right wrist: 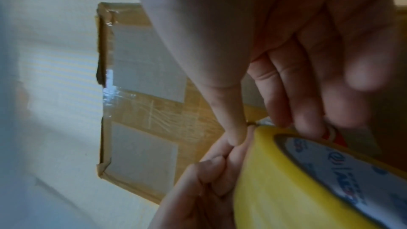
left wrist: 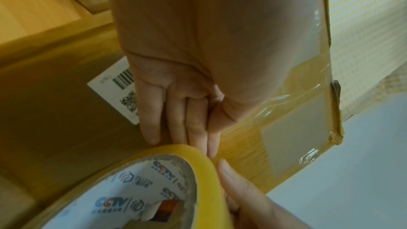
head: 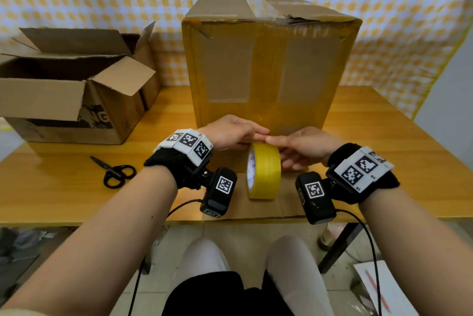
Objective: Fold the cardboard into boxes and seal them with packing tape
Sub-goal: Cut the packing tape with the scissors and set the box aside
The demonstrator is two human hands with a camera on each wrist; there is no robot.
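A yellow packing tape roll [head: 266, 169] stands on edge on a flat cardboard sheet [head: 256, 209] at the table's front. Behind it stands a tall cardboard box [head: 268, 64], closed and crossed with yellow tape. My left hand [head: 256, 139] reaches in from the left, its straight fingers [left wrist: 198, 138] touching the top of the roll [left wrist: 207, 171]. My right hand [head: 276, 146] holds the roll's top from the right: in the right wrist view the thumb [right wrist: 235, 135] lies on the tape face and the fingers [right wrist: 306, 119] on the roll's [right wrist: 275, 180] side rim.
Black scissors [head: 115, 171] lie on the wooden table [head: 384, 162] to the left. An open cardboard box [head: 64, 93] with raised flaps sits at the back left. A white barcode label [left wrist: 114, 83] is stuck on cardboard beneath my left hand.
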